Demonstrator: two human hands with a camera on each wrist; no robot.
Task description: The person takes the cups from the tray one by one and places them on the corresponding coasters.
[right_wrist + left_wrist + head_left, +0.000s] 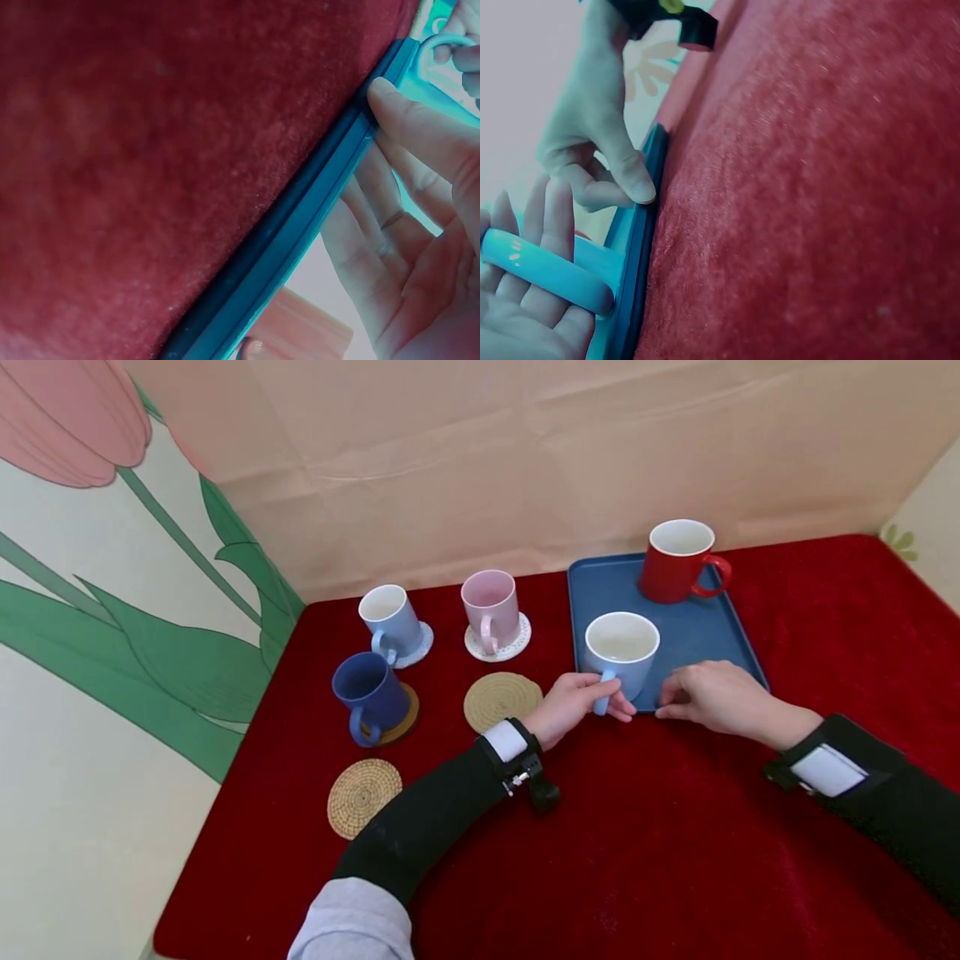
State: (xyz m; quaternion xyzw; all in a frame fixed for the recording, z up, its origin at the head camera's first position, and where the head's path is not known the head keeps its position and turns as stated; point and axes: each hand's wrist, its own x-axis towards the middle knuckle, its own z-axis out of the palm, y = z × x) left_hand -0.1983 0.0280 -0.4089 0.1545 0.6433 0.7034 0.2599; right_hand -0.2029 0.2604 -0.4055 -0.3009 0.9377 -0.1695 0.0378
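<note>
Left hand (573, 702) curled round the handle of the light blue mug (622, 652), grip clamped on that loop; mug upright at the near edge of the blue tray (701, 631), mouth up, long axis vertical, handle pointing toward the person. Right hand (712, 693) resting on the tray's near rim just beside the mug, thumb tip pressed against the edge, remaining fingers loosely bent, nothing enclosed. Judged ceramic: stiff, moderately heavy, glazed and a little slippery, breakable if knocked; best taken by the handle as now, or round the body. Appears empty inside. Red mug (678, 560) upright at the tray's far end, handle to the right. Tray flat on the red-clothed desk (675, 860). To the left, pale blue mug (390, 622), pink mug (491, 610) and navy mug (371, 697) each on a coaster; two woven coasters (501, 700) bare.
</note>
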